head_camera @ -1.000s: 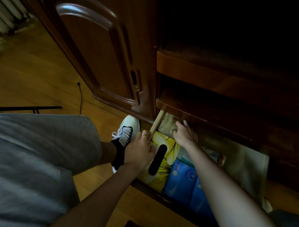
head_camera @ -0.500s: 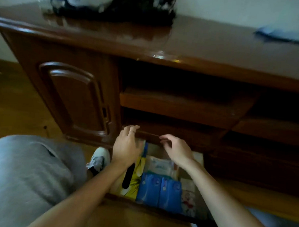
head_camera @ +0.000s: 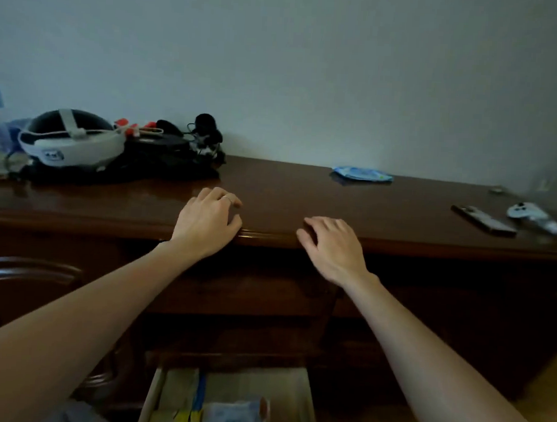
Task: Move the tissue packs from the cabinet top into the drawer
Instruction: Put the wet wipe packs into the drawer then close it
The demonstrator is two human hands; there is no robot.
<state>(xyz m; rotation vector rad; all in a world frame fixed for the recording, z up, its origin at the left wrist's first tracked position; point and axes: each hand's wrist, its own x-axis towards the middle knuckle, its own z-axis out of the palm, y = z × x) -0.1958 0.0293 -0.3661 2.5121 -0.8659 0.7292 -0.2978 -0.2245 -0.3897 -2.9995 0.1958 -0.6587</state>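
Observation:
A blue and white tissue pack (head_camera: pixel 361 175) lies on the dark wooden cabinet top (head_camera: pixel 287 198), far back and right of centre, near the wall. My left hand (head_camera: pixel 206 223) hovers over the front edge of the top, fingers loosely curled, holding nothing. My right hand (head_camera: pixel 331 245) is a little to its right at the same edge, fingers apart and empty. The tissue pack is well beyond both hands. The open drawer (head_camera: pixel 154 397) shows at the bottom, with packs and paper inside it.
A white headset (head_camera: pixel 72 141) and a heap of black cables and gear (head_camera: pixel 174 152) fill the back left of the top. A dark phone (head_camera: pixel 482 219) and a pale controller (head_camera: pixel 532 215) lie at the right end. A carved cabinet door (head_camera: pixel 28 283) is at left.
Both hands have come up out of the drawer to the front edge of the cabinet top. The view has tilted upward from the drawer to the top and wall.

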